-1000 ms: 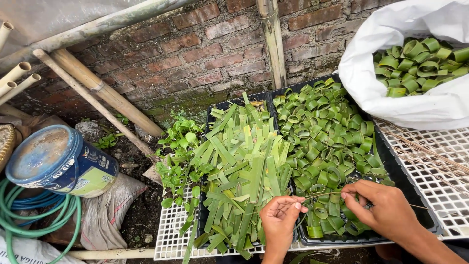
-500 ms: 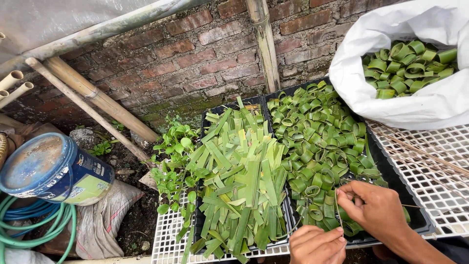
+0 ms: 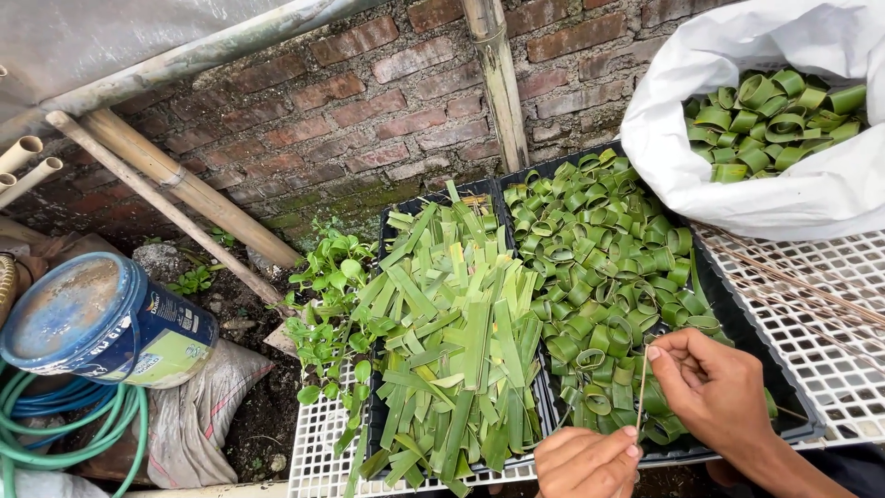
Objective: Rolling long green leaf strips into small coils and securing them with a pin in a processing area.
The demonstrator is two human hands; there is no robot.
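At six o'clock the left hand (image 3: 585, 464) is curled closed, pinching the lower end of a thin sliver stick (image 3: 641, 397). Just beside it at five o'clock the right hand (image 3: 714, 387) is closed too, fingertips pinching the stick's upper end. Both hover over the black tray of rolled leaf rings (image 3: 608, 267). Left of that lies the tray of flat cut leaf strips (image 3: 461, 350), on the white grid bench (image 3: 830, 304). At one o'clock sits a white sack (image 3: 737, 138) of rings. The stick looks brittle; squeezing or bending it could snap it, or it might slip into the rings.
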